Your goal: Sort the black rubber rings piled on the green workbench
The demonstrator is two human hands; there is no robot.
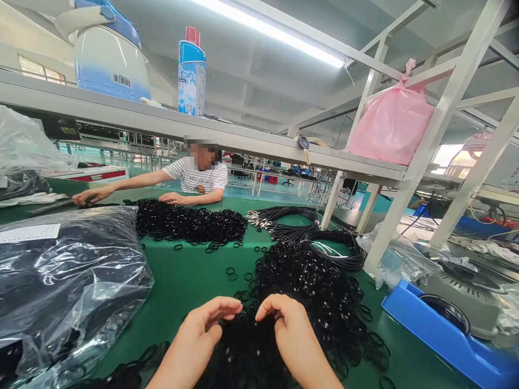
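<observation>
Black rubber rings (pixel 308 286) lie in a big loose heap in front of me, spreading down between my forearms. Over its near side is my left hand (pixel 203 327), fingers bent toward the right, with a gap between thumb and fingertips. Facing it, my right hand (pixel 290 324) curves inward, its thumb also apart from the fingers. I see nothing held in either hand. The fingertips are close to the rings; whether they touch them I cannot tell. A few single rings (pixel 231 273) lie on the green tabletop (pixel 194 270).
A clear bag of black parts (pixel 68 286) bulges at left. Behind the heap lie coiled black cables (pixel 332 248); a blue tape dispenser (pixel 446 335) stands right. Across the table, a person (pixel 203 175) reaches beside another ring pile (pixel 190 221). A metal shelf (pixel 243 138) crosses overhead.
</observation>
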